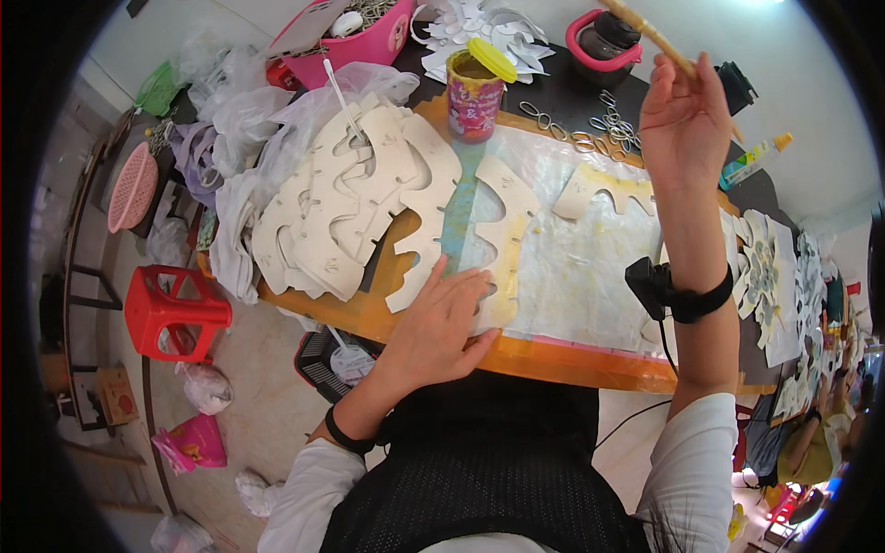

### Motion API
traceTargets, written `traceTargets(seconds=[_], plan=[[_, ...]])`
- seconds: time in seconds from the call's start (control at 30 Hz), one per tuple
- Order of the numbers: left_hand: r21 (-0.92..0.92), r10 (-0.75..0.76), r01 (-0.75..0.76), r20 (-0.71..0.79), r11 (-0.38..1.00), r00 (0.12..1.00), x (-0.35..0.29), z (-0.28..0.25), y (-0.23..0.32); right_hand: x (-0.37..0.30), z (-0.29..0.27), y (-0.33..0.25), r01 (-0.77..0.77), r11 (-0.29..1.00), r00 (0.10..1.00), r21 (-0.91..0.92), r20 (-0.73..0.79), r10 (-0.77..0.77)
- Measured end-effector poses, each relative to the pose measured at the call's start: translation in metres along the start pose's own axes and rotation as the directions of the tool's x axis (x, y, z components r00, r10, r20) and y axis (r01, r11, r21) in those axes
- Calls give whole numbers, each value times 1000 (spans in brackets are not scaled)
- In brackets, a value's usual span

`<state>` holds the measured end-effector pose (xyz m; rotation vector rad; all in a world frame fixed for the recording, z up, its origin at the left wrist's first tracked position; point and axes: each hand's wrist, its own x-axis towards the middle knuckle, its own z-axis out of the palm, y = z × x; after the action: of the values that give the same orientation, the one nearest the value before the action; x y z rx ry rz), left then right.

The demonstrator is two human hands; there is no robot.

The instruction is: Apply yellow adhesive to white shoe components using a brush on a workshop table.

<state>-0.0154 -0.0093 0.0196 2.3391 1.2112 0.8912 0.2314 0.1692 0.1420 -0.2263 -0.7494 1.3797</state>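
My left hand (441,324) lies flat, fingers stretched out, on the near end of a cream, scallop-edged cut piece (505,198). Yellowish smears show along that piece's near part. Raised at the upper right, my right hand (684,115) is closed round a long wooden stick (650,32); whether it carries a tip or bristles I cannot tell. A second cut piece (583,192) lies apart on the smeared white sheet (585,267). Left of my left hand, many similar pieces form a fanned pile (355,198). A pink tub (473,106) with yellow smears and a tilted yellow lid stands behind.
Metal scissors-like loops (608,129), a pink-rimmed dark pot (604,46) and a glue-type bottle (754,161) sit along the back. A pink basket (369,32) and plastic bags (244,115) crowd the back left. On the floor stands a red stool (175,313). More cut pieces (761,267) lie right.
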Motion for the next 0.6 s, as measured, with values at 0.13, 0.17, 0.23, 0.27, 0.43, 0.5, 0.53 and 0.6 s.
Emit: traceTargets(seconds=[0.13,0.17,0.23,0.27,0.43,0.5,0.53,0.6], plan=[[-6,-9,9,3,1000,1000,-2,0,1,-6,18,4,298,864,954,-406,146,-260],[-6,-12,12,3,1000,1000,-2,-1,1,-11,20,5,340,798,939,-497,224,-261],[-5,-3,3,-1,1000,1000,2,-1,-1,-18,28,8,426,666,903,-613,333,-272],[-4,0,0,-3,1000,1000,3,-1,-3,-18,27,7,415,641,908,-645,341,-245],[3,11,-11,1,1000,1000,5,1,-2,-13,12,8,303,601,952,-740,268,-150],[10,12,-12,0,1000,1000,5,1,-2,-8,7,11,267,603,963,-752,235,-134],[13,12,-12,0,1000,1000,5,0,-2,-6,7,15,261,604,965,-753,227,-133],[13,13,-13,1,1000,1000,5,1,-2,-5,7,21,259,603,965,-754,222,-137]])
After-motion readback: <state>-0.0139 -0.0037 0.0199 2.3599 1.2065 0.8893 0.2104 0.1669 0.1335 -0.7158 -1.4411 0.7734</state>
